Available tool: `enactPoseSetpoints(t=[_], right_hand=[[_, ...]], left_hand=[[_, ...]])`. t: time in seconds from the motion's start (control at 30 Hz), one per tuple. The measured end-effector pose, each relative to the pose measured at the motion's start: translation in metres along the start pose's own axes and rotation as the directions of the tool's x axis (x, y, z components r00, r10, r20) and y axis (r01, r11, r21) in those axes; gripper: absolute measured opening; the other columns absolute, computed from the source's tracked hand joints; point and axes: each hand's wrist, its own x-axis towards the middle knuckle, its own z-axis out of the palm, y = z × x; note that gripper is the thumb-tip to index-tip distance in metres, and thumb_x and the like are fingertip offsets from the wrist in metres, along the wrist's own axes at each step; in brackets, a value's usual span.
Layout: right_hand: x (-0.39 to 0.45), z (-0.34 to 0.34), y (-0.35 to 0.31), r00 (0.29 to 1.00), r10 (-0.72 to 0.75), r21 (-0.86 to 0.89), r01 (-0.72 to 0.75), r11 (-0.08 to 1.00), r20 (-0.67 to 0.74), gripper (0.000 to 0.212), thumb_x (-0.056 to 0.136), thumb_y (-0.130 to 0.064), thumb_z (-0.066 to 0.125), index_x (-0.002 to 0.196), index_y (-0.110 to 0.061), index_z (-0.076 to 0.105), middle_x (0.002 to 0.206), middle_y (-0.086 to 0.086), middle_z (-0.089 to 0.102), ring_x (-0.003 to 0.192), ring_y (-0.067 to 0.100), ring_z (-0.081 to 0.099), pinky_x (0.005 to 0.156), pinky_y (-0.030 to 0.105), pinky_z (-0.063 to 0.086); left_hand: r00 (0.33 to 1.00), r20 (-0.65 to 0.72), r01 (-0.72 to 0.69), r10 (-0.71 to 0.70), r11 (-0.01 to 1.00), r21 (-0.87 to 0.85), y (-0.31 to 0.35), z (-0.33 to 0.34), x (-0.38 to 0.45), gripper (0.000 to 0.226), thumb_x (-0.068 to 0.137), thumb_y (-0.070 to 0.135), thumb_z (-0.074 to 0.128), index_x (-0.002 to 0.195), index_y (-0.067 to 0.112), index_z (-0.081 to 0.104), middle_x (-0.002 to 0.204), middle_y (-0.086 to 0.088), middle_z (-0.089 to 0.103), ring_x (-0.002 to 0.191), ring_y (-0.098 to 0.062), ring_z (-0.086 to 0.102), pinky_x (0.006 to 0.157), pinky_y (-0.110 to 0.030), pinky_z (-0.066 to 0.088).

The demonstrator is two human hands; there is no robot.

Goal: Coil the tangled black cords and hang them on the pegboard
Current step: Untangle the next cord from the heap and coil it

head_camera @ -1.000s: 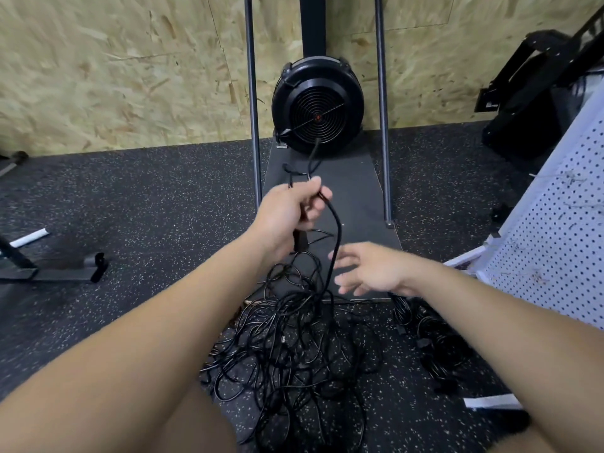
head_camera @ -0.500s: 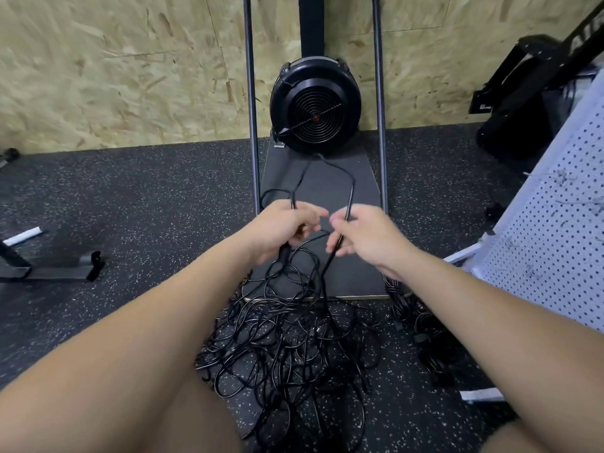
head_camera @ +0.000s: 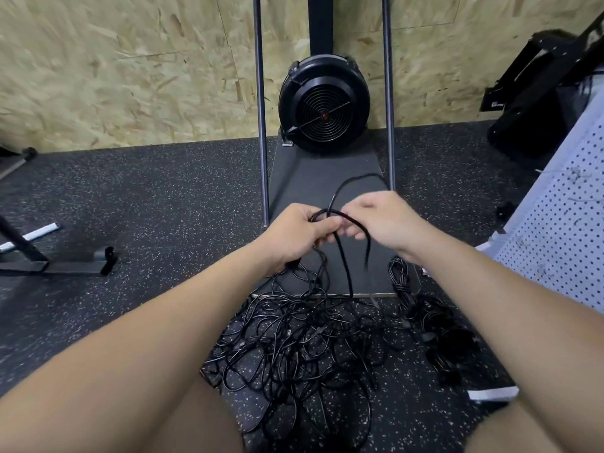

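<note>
1. Overall, the speckled rubber floor spreads under and around both hands, and a chipboard wall stands well beyond them.
2. Right of the right hand, a white pegboard leans at an angle; small hooks show on its face, too small to tell further.
3. Directly beyond both hands, a black fan-wheel machine sits on a grey platform between two upright metal rods.
4. Below the hands, the tangled black cords lie heaped on the floor, several strands rising to the left hand.
5. Below the right wrist, a second bundle of dark cords lies on the floor, just beside the main heap.
6. Far left of the left hand, a metal frame foot rests on the floor.
7. The left hand has its fingers curled round a held cord, gripping it with thumb on top.
8. The right hand pinches the same cord just beside the left hand's fingers; the hand is motion-blurred.
9. Beyond the two hands, the cord arcs up in a loop, and two lengths hang down from them toward the heap.
</note>
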Motion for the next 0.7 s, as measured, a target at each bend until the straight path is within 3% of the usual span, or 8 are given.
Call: enactPoseSetpoints(t=[0.1,0.2,0.3,0.37,0.43,0.5,0.6,0.7], right_hand=[[-0.003,0.005,0.015,0.999,-0.049,-0.276,0.049,0.960,0.007,0.022,0.105,-0.019,0.061,0.117,-0.022,0.080,0.111,-0.004,0.082,0.109,0.029,0.077,0.097,0.046,0.061],[-0.002,0.001,0.018,0.971,-0.231,-0.526,0.165,0.834,-0.062,0.034,0.101,-0.018,0.067,0.133,-0.030,0.071,0.133,-0.009,0.071,0.125,0.017,0.066,0.107,0.032,0.051],[-0.004,-0.002,0.019,0.987,-0.158,-0.483,0.134,0.865,-0.010,0.022,0.098,-0.015,0.070,0.110,-0.031,0.078,0.108,-0.013,0.077,0.104,0.010,0.072,0.083,0.018,0.053],[-0.006,0.000,0.023,0.983,-0.006,-0.456,0.089,0.886,0.181,0.029,0.097,-0.003,0.067,0.113,-0.024,0.080,0.106,-0.010,0.081,0.102,0.008,0.076,0.073,0.011,0.052],[-0.012,0.008,0.031,0.918,0.150,-0.399,0.010,0.917,0.368,0.036,0.097,0.003,0.068,0.127,-0.016,0.074,0.115,-0.006,0.082,0.110,0.010,0.077,0.076,0.010,0.052],[-0.015,0.016,0.043,0.879,0.207,-0.315,-0.069,0.947,0.429,0.032,0.100,-0.001,0.072,0.129,-0.014,0.071,0.120,0.001,0.081,0.118,0.021,0.076,0.085,0.016,0.054],[-0.017,0.027,0.054,0.886,0.216,-0.191,-0.148,0.970,0.411,0.016,0.108,-0.015,0.067,0.122,-0.013,0.075,0.119,0.002,0.080,0.118,0.023,0.077,0.096,0.030,0.060],[-0.014,0.036,0.049,0.920,0.168,-0.188,-0.106,0.976,0.354,0.023,0.112,-0.011,0.058,0.111,-0.005,0.080,0.112,0.004,0.083,0.106,0.016,0.081,0.102,0.041,0.064]], left_hand=[[0.999,-0.035,0.031,-0.032,0.999,-0.036,0.003,0.003,0.000,0.031,0.109,0.026,0.070,0.101,-0.002,0.081,0.076,-0.003,0.068,0.062,-0.009,0.050,0.053,-0.016,0.039],[0.997,-0.065,0.040,-0.045,0.996,-0.081,0.004,0.005,0.004,0.034,0.109,0.029,0.069,0.099,-0.001,0.081,0.076,-0.005,0.069,0.063,-0.012,0.052,0.058,-0.020,0.041],[0.992,-0.112,0.040,-0.056,0.990,-0.137,0.004,0.003,0.009,0.037,0.109,0.033,0.069,0.099,0.000,0.081,0.077,-0.004,0.070,0.064,-0.014,0.051,0.062,-0.030,0.038],[0.986,-0.152,0.041,-0.069,0.983,-0.180,0.007,0.000,0.011,0.038,0.109,0.036,0.069,0.101,0.001,0.081,0.078,-0.002,0.069,0.063,-0.013,0.048,0.058,-0.027,0.035],[0.980,-0.186,0.026,-0.071,0.972,-0.235,0.011,-0.004,0.014,0.038,0.109,0.038,0.068,0.102,0.003,0.081,0.081,-0.001,0.068,0.062,-0.010,0.049,0.054,-0.021,0.034],[0.978,-0.198,-0.005,-0.068,0.937,-0.348,0.014,-0.010,0.016,0.034,0.109,0.038,0.067,0.104,0.007,0.080,0.083,-0.001,0.065,0.061,-0.007,0.049,0.051,-0.019,0.031],[0.976,-0.208,-0.039,-0.063,0.891,-0.452,0.014,-0.018,0.019,0.032,0.110,0.037,0.066,0.109,0.008,0.078,0.083,0.001,0.063,0.062,-0.006,0.048,0.052,-0.019,0.025],[0.977,-0.205,-0.042,-0.062,0.882,-0.470,0.012,-0.023,0.018,0.033,0.112,0.036,0.064,0.114,0.005,0.077,0.086,0.001,0.064,0.065,-0.007,0.049,0.054,-0.021,0.024]])
